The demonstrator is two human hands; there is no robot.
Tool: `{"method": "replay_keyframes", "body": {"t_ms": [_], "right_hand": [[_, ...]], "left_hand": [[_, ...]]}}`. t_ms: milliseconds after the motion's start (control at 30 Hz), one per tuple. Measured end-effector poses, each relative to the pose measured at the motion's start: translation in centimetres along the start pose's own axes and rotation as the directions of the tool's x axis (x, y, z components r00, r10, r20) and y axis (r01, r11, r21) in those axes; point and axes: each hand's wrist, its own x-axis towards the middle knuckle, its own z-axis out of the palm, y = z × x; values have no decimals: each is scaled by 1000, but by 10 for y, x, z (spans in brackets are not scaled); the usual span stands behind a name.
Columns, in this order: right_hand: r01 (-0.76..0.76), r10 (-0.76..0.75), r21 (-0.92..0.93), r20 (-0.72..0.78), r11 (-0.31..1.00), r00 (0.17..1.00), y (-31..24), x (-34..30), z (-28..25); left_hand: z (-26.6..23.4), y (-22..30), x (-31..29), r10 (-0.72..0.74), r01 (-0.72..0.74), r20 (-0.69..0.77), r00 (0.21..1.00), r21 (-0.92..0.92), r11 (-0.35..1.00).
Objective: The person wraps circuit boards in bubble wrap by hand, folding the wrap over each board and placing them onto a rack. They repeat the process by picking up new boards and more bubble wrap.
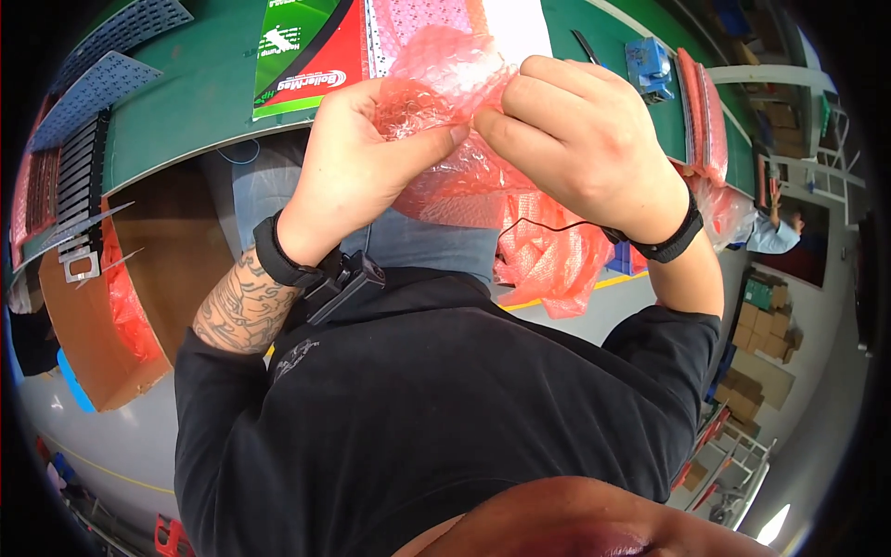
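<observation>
A crinkled sheet of pink see-through bubble wrap [436,70] is held up between my two hands at the table's near edge. My left hand [362,153] grips its left side, thumb laid over the film and fingers hidden behind it. On the other side my right hand [580,139] pinches the wrap with curled fingers, close to the left thumb. Part of the wrap hangs below the hands, in front of my lap. Whether anything lies inside it, I cannot tell.
Beyond the hands, a green, red and black printed package [306,65] lies on the green table [200,102]. A black-handled tool [586,46] and a blue bundle [650,67] are at right. An open cardboard box [102,325] stands at left; more pink wrap [552,265] hangs below.
</observation>
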Motion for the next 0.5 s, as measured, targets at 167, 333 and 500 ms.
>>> {"method": "replay_keyframes", "body": {"t_ms": [167,333,500], "right_hand": [[52,-52,-9,-43,999,998,4,9,2],[-83,113,194,-148,977,982,3,18,-13],[-399,624,636,-168,660,763,4,15,0]], "left_hand": [[-3,0,2,122,-118,-38,992,91,989],[-8,17,4,4,19,-48,999,472,882],[-7,-9,6,74,-73,-8,997,71,995]]}}
